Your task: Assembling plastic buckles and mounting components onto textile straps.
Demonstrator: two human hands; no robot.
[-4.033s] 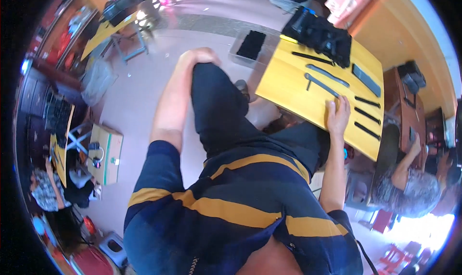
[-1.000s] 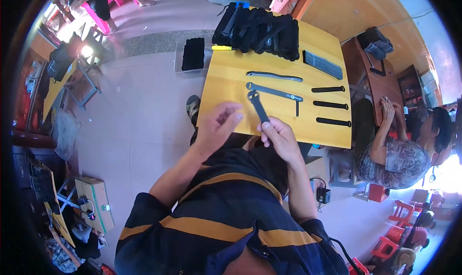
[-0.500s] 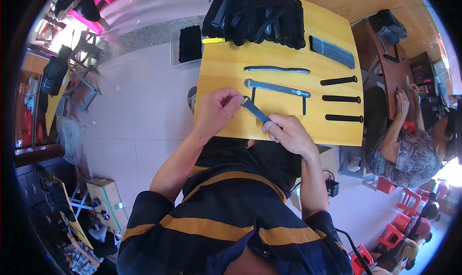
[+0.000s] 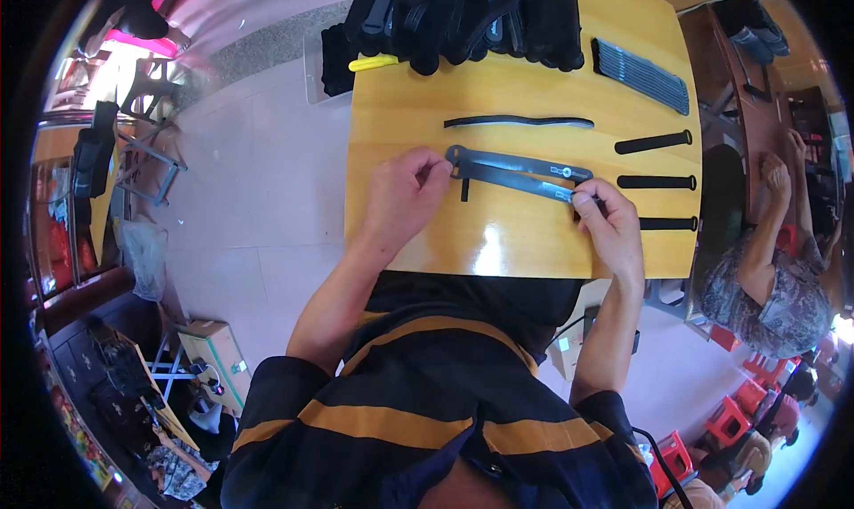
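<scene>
On the yellow counter (image 4: 498,233), the left hand (image 4: 400,197) pinches the left end of a dark strap (image 4: 516,173), its grip pressed together on it. The strap runs rightward, flat on the counter, to the right hand (image 4: 609,229), whose fingertips (image 4: 583,197) pinch its right end.

A small pale printed label (image 4: 569,170) sits on the dark flat strap (image 4: 516,166) stretched between the two hands, just beside the right hand (image 4: 609,229). Well apart from the left hand (image 4: 400,197), down on the floor, stands a tan cardboard box (image 4: 213,353) with green edging. Another pale box (image 4: 562,353) shows below the tabletop (image 4: 498,238) edge, near the right forearm.
</scene>
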